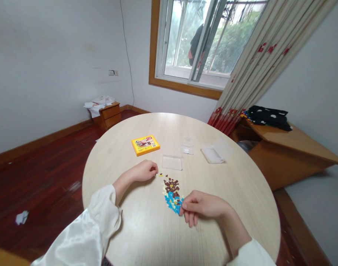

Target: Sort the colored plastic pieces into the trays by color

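A loose pile of tiny building bricks lies on the round table, with brown bricks (171,184) at its far end, blue bricks (171,201) at the near end and pale yellow ones among them. My left hand (145,170) rests beyond the pile's left side, fingers curled in, a dark speck at the fingertips. Close to those fingertips lie a few stray brown and yellow bricks (161,174). At the pile's near right edge, my right hand (202,205) has thumb and index finger pressed together by the blue bricks. Whatever it pinches is hidden.
Beyond the pile sit a clear plastic tray (172,162), a small clear case (187,149) and a larger clear box (212,155). A yellow box (145,145) lies behind my left hand. Past the round table (135,236) are a small drawer cabinet (110,115) and a window.
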`<state>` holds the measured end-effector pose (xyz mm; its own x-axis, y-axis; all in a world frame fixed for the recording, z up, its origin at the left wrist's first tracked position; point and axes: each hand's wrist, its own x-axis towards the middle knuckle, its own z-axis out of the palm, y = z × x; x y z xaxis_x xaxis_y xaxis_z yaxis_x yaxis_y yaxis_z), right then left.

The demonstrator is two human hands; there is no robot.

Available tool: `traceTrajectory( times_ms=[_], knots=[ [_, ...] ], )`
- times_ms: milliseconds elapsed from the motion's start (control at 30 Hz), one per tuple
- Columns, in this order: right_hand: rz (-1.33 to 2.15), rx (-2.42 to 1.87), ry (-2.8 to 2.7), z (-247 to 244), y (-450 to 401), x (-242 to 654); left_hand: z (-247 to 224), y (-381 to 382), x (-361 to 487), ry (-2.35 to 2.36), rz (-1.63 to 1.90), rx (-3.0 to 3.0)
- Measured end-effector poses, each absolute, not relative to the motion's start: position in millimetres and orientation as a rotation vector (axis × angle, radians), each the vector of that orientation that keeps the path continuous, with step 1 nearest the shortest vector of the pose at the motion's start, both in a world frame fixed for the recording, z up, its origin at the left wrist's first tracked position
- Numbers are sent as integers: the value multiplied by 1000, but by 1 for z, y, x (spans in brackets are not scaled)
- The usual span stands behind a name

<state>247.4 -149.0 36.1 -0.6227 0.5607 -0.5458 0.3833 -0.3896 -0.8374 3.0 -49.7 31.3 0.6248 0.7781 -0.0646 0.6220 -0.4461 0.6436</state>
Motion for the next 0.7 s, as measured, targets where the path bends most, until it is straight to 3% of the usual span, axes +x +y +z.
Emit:
traceTrajectory(
  times_ms=[300,567,700],
  knots=[
    [1797,-1217,-1478,28,-137,226,23,-66,22,786,316,2150],
    [958,-1410,-1395,9,-120,231,19,-60,26,1028,624,2155],
    [761,-1435,-1545,1,-112,232,12,-54,22,1083,598,2307]
  ],
)
